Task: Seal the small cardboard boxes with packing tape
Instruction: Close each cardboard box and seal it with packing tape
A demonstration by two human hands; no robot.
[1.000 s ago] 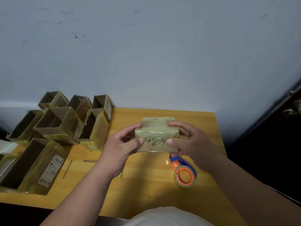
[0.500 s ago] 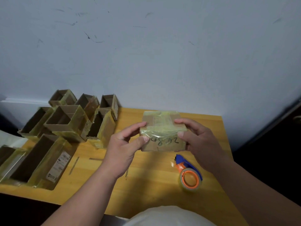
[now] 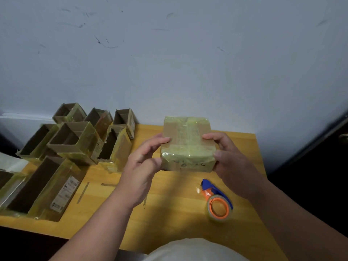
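Note:
A small closed cardboard box [image 3: 187, 146], wrapped in yellowish tape with dark handwriting on its near face, is held above the wooden table [image 3: 169, 213]. My right hand [image 3: 228, 159] grips its right side, thumb on the front corner and fingers on top. My left hand [image 3: 141, 170] touches the box's left edge with its fingertips, the fingers loosely curved. A tape roll in an orange and blue dispenser [image 3: 217, 201] lies on the table below the right hand.
Several open, tape-wrapped cardboard boxes [image 3: 75, 140] stand in a cluster at the table's left, with a long open one [image 3: 43, 187] at the near left edge. A pale wall rises right behind the table. A dark doorway [image 3: 320, 166] lies to the right.
The box has been tilted so its taped top faces me and has moved slightly away. My left thumb has come off the front face; only fingertips remain at the left edge.

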